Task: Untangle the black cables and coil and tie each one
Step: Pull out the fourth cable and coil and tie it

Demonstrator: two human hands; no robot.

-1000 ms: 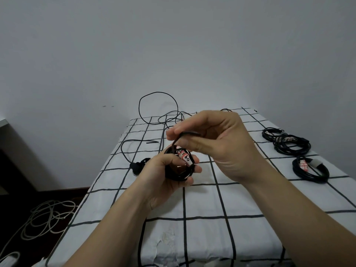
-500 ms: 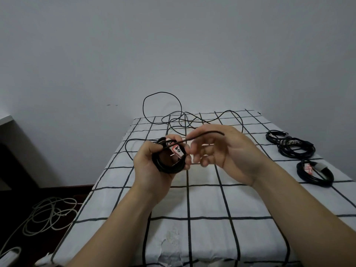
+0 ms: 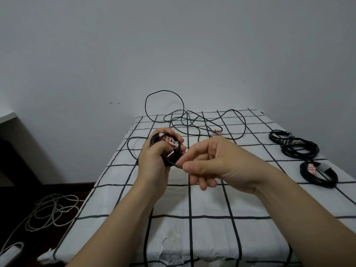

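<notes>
Far left, a pale ledge (image 3: 7, 117) stands over a dark floor where loose white cord (image 3: 52, 211) lies. The table (image 3: 212, 237), under a white cloth with a black grid, runs back to a plain grey wall (image 3: 173, 45). Its left edge drops to the floor. Above the cloth the left hand (image 3: 154, 164) grips a black coil (image 3: 169, 161) with a red-and-white tag (image 3: 171, 142). The right hand (image 3: 221, 164) pinches the coil's free end. Behind them a loose cable (image 3: 194, 122) sprawls along the far edge. Near the right edge lie tied coils (image 3: 294, 145) and a single coil (image 3: 317, 173). Open cloth stretches from the hands to the near edge.
</notes>
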